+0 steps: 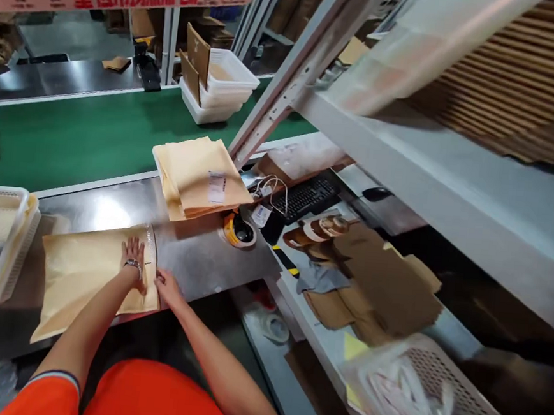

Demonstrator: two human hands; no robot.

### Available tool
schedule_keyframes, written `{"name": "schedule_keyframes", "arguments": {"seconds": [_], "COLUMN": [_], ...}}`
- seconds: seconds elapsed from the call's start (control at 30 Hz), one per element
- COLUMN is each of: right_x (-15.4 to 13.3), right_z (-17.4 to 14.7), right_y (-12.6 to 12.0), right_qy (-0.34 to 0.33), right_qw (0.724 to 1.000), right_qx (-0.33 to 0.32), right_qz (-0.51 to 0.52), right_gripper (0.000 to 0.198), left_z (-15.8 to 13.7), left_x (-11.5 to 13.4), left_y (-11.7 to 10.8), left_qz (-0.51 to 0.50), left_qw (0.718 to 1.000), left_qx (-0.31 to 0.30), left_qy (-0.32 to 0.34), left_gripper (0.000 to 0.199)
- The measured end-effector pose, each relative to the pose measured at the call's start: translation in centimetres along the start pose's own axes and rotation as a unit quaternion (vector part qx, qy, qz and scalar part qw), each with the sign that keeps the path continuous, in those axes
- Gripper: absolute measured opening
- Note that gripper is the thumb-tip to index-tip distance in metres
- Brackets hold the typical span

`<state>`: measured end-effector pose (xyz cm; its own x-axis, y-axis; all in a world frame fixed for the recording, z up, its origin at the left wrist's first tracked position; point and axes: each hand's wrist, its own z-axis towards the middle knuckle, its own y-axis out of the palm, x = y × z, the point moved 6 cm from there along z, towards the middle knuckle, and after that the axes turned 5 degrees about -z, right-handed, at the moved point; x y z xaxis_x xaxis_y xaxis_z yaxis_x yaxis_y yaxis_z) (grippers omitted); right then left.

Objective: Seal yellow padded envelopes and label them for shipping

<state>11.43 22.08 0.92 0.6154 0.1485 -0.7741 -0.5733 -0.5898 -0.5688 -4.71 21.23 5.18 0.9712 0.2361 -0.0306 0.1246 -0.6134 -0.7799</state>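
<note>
Steel bench (191, 258) bears a tan envelope (90, 269), perhaps padded

On my feed, light seemingly from above throws white glare across the metal table (191, 252), while the envelope (80, 269) shows pale and fairly clear. I see deep shadow beneath the shelf (428, 174). The plastic roll (414, 52) looks smeared, the basket (441, 374) soft, the outer edges stretched.

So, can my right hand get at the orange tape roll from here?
Likely yes: only metal tabletop shows between your right hand and the orange tape roll, though that hand is busy at the envelope.
</note>
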Motion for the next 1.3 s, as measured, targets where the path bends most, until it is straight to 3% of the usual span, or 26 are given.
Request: {"name": "schedule_keyframes", "arguments": {"seconds": [0.23, 0.43, 0.57, 0.67, 0.73, 0.83, 1.07, 1.2, 1.3], "right_x": [-1.4, 0.5, 0.9, 1.0, 1.2, 1.9, 3.6, 3.7, 3.2], "right_z": [-4.3, -5.8, -5.7, -5.4, -5.2, -5.6, -9.8, -11.1, -10.1], "right_y": [2.7, 3.9, 4.3, 4.8, 5.1, 5.7, 7.2, 6.0, 4.0], "right_qy": [-0.09, -0.122, -0.16, -0.18, -0.181, -0.175, -0.189, -0.212, -0.223], "right_qw": [0.979, 0.967, 0.966, 0.963, 0.962, 0.96, 0.943, 0.935, 0.939], "right_qx": [-0.002, -0.026, -0.003, -0.004, -0.017, -0.018, 0.003, -0.032, -0.048], "right_qz": [-0.183, -0.22, -0.201, -0.199, -0.205, -0.219, -0.273, -0.282, -0.256], "right_gripper": [0.048, 0.059, 0.069, 0.074, 0.078, 0.085, 0.083, 0.069, 0.06], "left_z": [0.5, 0.1, 0.1, 0.4, 1.2, 2.9, 4.9, 2.9, -1.4], "left_x": [0.4, -0.2, -0.6, 0.6, 1.3, 0.9, 0.2, 1.8, 2.6], "left_y": [0.4, -0.4, -2.2, -4.1, -4.5, -4.1, -5.3, -5.7, -2.9], "left_qz": [-0.098, -0.14, -0.155, -0.154, -0.155, -0.159, -0.179, -0.164, -0.155], "left_qw": [0.995, 0.989, 0.987, 0.984, 0.983, 0.983, 0.967, 0.97, 0.967], "left_qx": [0.016, 0.013, 0.029, 0.084, 0.09, 0.088, 0.164, 0.174, 0.203], "left_qy": [0.027, 0.043, 0.012, 0.041, 0.044, -0.011, -0.079, -0.051, -0.029], "left_gripper": [0.199, 0.195, 0.161, 0.123, 0.112, 0.113, 0.114, 0.104, 0.088]}}
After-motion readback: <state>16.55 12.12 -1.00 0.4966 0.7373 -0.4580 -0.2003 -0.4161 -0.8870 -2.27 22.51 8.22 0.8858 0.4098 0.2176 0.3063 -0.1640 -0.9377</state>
